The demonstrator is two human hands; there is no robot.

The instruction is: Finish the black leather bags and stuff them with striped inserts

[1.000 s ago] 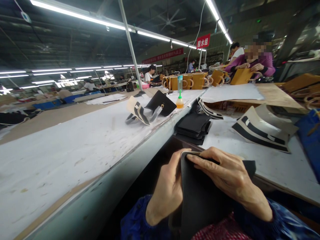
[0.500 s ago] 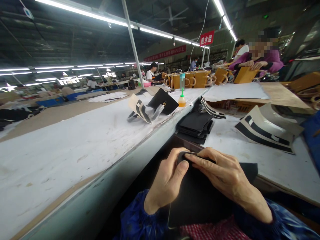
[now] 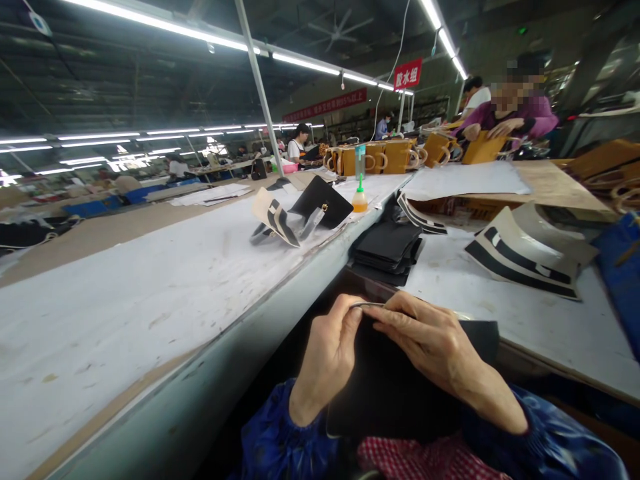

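Observation:
A black flat panel [image 3: 390, 387], looking like leather, rests over my lap with its upper edge raised between my hands. My left hand [image 3: 327, 353] pinches the upper left corner between thumb and fingers. Along the same top edge, my right hand [image 3: 435, 340] grips close beside it, fingertips almost meeting the left thumb. The edge there bends in a slight curve. Part of the panel is hidden behind the right hand, and its right corner shows past the wrist.
A stack of black panels [image 3: 387, 247] lies just beyond my hands. Curved cream pieces with black strips [image 3: 525, 260] stand at right. On the white-covered table [image 3: 150, 287] are a black flap piece [image 3: 323, 203] and a glue bottle [image 3: 359, 199]. A co-worker [image 3: 530, 120] handles tan bags [image 3: 483, 148].
My left thumb has shifted from the panel's face up to its top edge, and the corner now tilts edge-on. My right fingers have slid slightly along the edge. The view has turned a little.

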